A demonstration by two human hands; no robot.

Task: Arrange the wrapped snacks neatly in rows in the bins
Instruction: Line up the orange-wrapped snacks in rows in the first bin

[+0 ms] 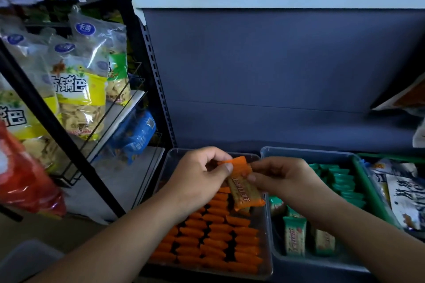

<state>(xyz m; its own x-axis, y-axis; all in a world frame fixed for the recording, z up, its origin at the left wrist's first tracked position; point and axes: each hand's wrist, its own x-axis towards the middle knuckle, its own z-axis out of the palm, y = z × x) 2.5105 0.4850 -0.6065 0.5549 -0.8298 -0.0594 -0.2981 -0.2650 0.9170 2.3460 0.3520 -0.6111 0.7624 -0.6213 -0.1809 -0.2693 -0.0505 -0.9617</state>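
Head view. Orange snack [244, 190] pinched at its upper end between left hand [200, 177] and right hand [282, 178], thumbs on top, fingers curled behind; both grips clamped on the wrapper. Possibly a second packet behind the first; count not clear. Held just above the far part of the clear bin [268, 248], lower end hanging free below the grip.

Below and nearer than the grip: rows of orange snacks [213, 236], apparently on edge, packed tight across the near part of the bin; bare floor showing only beyond the grip. Right of the grip: second bin [299, 150], with green snacks [340, 182] in rows at its far side and loose green packets [295, 235] at its near end.

Step in hand, as judged: adding the held packet to the farthest orange row. To do it well: turn the packet on edge to match its neighbours, lower it straight into the gap, press it flush against the row, and let go only once it is upright. Risk: neighbouring packets tipped over if pushed in at an angle.
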